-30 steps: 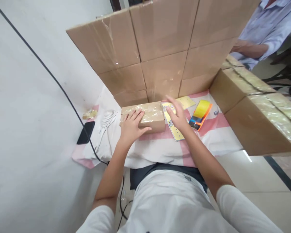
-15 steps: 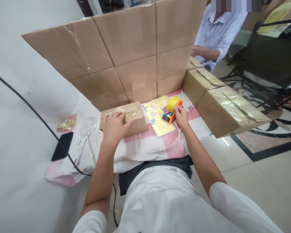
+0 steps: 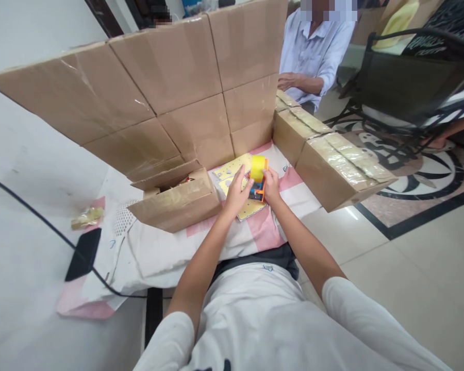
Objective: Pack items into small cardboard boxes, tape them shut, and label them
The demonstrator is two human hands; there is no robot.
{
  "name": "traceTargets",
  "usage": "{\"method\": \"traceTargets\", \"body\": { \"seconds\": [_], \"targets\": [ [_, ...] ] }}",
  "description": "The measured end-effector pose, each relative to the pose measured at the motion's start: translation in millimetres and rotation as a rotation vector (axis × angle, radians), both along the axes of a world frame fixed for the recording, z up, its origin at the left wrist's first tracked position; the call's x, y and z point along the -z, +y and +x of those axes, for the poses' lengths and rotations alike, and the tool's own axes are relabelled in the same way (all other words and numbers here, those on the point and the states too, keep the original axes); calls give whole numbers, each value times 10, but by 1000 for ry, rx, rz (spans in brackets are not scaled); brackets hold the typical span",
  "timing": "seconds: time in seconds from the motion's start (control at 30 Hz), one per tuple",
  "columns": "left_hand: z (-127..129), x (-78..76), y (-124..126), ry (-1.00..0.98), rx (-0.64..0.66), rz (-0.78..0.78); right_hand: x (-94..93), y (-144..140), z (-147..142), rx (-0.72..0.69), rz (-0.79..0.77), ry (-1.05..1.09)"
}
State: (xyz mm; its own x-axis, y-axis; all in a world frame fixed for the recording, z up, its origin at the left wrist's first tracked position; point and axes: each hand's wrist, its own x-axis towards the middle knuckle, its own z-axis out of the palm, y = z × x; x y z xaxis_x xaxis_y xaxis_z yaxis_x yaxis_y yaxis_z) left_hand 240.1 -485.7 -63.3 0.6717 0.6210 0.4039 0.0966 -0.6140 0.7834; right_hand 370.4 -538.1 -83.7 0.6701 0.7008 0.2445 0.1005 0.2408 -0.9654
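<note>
Tape dispenser (image 3: 258,172) is gripped in the right hand (image 3: 271,186) over yellow cards (image 3: 250,210) on the cloth-covered counter (image 3: 266,233); the left hand (image 3: 235,197), thumb and fingers parted, is right beside it. Leftward, a cardboard box (image 3: 191,212) gapes.

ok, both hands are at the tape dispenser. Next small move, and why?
I'd probably send the left hand to the small box and press its flaps down. They stand apart with a gap between them, so tape likely wouldn't seal it yet. The right hand already has the tape dispenser, so the left can likely be spared.
</note>
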Motion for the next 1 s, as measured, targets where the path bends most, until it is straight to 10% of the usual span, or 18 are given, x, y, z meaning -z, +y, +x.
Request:
{"method": "traceTargets", "body": {
  "seconds": [0.27,0.7,1.0],
  "targets": [
    [-4,-62,246,212,160,256,-2,-43,-43,-119,116,263],
    [-51,173,329,17,371,-299,-148,-200,-114,-407,40,292],
    [-48,247,51,134,18,-374,-212,-173,-80,-125,193,311]
  ]
}}
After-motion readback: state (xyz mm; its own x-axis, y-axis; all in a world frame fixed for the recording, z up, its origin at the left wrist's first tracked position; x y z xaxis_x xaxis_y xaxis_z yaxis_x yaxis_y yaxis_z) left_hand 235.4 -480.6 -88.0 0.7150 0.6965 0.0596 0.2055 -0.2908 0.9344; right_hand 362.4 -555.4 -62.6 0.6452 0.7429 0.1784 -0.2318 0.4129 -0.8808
